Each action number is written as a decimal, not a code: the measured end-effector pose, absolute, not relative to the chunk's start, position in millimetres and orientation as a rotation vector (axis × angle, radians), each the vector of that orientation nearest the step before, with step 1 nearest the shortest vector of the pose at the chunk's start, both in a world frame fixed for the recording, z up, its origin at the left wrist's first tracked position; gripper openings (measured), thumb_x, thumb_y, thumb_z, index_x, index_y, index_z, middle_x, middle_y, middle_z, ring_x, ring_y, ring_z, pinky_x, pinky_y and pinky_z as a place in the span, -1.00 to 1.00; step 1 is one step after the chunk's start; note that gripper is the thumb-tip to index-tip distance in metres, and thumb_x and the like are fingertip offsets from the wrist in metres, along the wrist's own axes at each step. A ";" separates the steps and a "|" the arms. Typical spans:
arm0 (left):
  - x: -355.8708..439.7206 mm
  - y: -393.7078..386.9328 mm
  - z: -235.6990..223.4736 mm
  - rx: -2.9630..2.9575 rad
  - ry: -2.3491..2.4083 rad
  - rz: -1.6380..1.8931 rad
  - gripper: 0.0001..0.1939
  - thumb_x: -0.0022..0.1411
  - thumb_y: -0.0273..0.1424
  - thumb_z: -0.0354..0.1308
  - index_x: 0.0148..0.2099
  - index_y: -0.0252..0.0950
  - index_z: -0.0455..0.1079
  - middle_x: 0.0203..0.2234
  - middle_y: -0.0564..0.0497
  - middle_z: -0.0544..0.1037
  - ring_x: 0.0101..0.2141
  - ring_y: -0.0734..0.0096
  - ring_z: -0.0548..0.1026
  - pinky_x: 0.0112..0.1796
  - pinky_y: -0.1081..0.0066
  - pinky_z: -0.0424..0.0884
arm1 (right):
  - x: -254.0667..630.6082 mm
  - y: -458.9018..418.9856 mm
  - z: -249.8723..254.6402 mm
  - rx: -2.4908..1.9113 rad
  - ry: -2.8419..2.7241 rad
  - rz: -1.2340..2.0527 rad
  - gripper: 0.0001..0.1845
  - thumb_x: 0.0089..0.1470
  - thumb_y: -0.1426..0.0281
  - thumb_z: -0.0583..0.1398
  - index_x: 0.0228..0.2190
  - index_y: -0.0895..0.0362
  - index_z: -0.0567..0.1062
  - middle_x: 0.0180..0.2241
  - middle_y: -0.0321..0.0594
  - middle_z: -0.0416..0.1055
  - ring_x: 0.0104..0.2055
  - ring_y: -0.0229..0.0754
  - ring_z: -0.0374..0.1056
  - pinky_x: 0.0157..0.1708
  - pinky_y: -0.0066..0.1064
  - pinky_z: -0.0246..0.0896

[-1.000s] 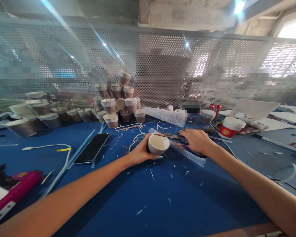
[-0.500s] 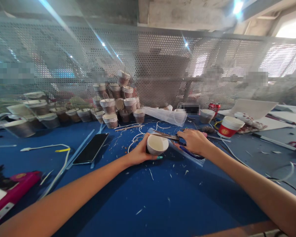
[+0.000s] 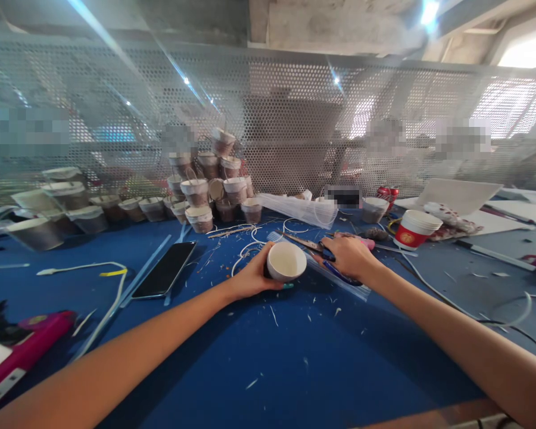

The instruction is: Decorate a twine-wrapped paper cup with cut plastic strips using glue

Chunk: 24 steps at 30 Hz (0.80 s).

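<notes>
A small white paper cup (image 3: 287,263) is gripped in my left hand (image 3: 251,275), its mouth tilted toward me. The fingers wrap around its left side and underneath. My right hand (image 3: 349,257) is closed around the handles of a pair of scissors (image 3: 311,245) with blue grips. The blades point left, just beyond the cup's far rim, and look slightly apart. Beneath the scissors and right hand lies a clear plastic sleeve (image 3: 355,289) on the blue table (image 3: 295,357).
Several brown, white-rimmed cups (image 3: 195,192) are stacked at the back left. A phone (image 3: 165,270) lies left of the left hand, with a magenta power strip (image 3: 27,342) nearer. Red-and-white cups (image 3: 415,230) stand at right. Cables and paper scraps lie around.
The scissors have shifted slightly back from the cup's rim, their blades now wider apart. The cup has barely moved in my left hand.
</notes>
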<state>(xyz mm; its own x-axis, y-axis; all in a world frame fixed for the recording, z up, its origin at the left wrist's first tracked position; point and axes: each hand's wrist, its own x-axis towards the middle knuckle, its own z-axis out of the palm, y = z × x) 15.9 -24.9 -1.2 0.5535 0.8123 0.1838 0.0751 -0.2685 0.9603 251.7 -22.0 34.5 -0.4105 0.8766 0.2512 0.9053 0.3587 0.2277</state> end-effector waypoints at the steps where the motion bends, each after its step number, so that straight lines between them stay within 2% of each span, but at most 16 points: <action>1: 15.9 -24.3 -1.9 1.684 0.748 0.855 -0.22 -0.24 -0.52 0.29 0.06 -0.20 0.06 -0.02 -0.05 0.28 0.04 0.17 0.22 0.05 0.11 0.09 | 253.5 -20.9 34.2 -1.665 -2.489 -0.501 -0.56 0.09 0.10 -0.10 -0.33 0.15 0.38 -0.41 -0.07 0.45 -0.37 -0.10 0.36 -0.44 -0.41 0.02; 7: 16.0 -23.3 0.3 1.499 0.800 0.867 -0.10 -0.35 -0.62 0.28 0.10 -0.19 0.09 0.05 -0.04 0.28 0.08 0.13 0.18 0.07 0.11 0.04 | 263.2 -18.4 39.8 -1.636 -2.487 -0.491 -0.52 0.07 0.04 -0.11 -0.31 0.13 0.37 -0.39 -0.12 0.44 -0.35 -0.11 0.34 -0.49 -0.43 -0.05; 15: 15.2 -22.4 2.2 1.386 0.736 0.819 -0.11 -0.41 -0.69 0.23 0.08 -0.22 0.14 0.01 -0.02 0.33 0.08 0.08 0.16 0.06 0.15 0.06 | 261.0 -21.5 43.1 -1.579 -2.622 -0.569 -0.45 0.06 0.01 -0.12 -0.25 0.16 0.39 -0.35 -0.08 0.43 -0.31 -0.07 0.33 -0.47 -0.41 -0.04; 24: 16.1 -22.9 5.4 1.375 0.724 0.817 -0.24 -0.40 -0.68 0.18 -0.02 -0.25 0.27 -0.13 0.04 0.45 -0.01 0.13 0.27 0.04 0.19 0.07 | 259.9 -19.6 38.3 -1.532 -2.636 -0.576 -0.45 0.05 0.01 -0.12 -0.23 0.13 0.39 -0.38 -0.07 0.43 -0.35 -0.08 0.34 -0.46 -0.40 -0.03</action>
<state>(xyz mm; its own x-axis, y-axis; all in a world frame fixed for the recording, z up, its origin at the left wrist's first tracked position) 16.1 -22.9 5.4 0.5423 0.8398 0.0261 -0.0748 0.0173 0.9970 259.9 -19.6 38.3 -0.5118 0.8313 0.2166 0.8459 0.4438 0.2957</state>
